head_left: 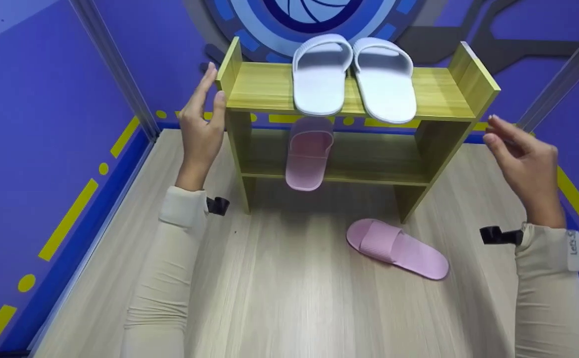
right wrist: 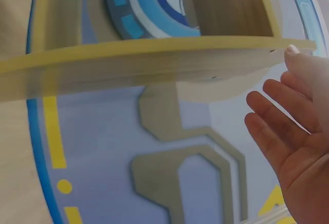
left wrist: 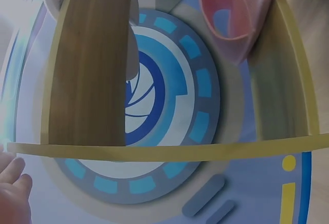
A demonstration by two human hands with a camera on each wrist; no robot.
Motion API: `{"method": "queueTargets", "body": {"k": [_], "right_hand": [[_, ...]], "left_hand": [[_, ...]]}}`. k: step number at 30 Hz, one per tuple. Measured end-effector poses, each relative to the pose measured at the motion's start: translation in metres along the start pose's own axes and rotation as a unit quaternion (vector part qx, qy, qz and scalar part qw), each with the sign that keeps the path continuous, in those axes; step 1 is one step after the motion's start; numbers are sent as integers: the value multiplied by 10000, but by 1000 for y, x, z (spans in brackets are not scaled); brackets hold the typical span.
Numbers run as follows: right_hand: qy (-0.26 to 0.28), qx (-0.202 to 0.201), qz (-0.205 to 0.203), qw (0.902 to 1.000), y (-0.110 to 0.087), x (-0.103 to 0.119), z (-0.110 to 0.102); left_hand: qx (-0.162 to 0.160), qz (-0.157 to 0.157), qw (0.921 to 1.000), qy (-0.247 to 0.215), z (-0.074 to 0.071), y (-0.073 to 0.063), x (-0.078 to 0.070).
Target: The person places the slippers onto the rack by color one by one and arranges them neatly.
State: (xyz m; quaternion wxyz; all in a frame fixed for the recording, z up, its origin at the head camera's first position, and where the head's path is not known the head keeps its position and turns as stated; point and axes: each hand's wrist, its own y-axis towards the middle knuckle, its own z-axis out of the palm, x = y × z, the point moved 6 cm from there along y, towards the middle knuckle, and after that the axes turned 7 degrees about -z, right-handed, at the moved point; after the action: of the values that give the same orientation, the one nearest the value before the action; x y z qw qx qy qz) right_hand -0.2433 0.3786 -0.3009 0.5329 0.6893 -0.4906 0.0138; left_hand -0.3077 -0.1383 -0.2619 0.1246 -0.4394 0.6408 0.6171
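A small wooden shoe rack point(head_left: 448, 154) stands between my two hands. My left hand point(head_left: 202, 127) is beside its left side panel, fingers extended and thumb close to the panel's edge; whether they touch is unclear. Near the right side panel is my right hand point(head_left: 530, 164), its fingers loosely bent and holding nothing. In the right wrist view, the right thumb point(right wrist: 303, 59) is close to the panel's edge. Two white slippers point(head_left: 319, 89) point(head_left: 389, 94) sit side by side on the top shelf. One pink slipper point(head_left: 307, 164) rests on the lower shelf.
Another pink slipper point(head_left: 404, 248) lies on the wood-look floor point(head_left: 289, 298) in front of the rack's right leg. Blue patterned walls point(head_left: 70, 124) with yellow markings stand behind and at both sides.
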Motion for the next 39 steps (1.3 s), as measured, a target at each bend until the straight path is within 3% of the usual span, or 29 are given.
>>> {"method": "queueTargets", "body": {"k": [9,15,28,39], "right_hand": [[-71,603,-13,9982,-45,-19,13],[-131,1139,305,9929,-76,-35,24],[-497,2637,1024,9579,-138,-64,51],[-424,3238,1423,9344,-173,-80,64]], "left_hand": [[50,-26,9993,-366,-1,6,4],[104,-53,9992,-373,1,11,8],[80,-24,9993,-363,-1,16,12],[106,-89,9989,-448,-1,18,10]]}}
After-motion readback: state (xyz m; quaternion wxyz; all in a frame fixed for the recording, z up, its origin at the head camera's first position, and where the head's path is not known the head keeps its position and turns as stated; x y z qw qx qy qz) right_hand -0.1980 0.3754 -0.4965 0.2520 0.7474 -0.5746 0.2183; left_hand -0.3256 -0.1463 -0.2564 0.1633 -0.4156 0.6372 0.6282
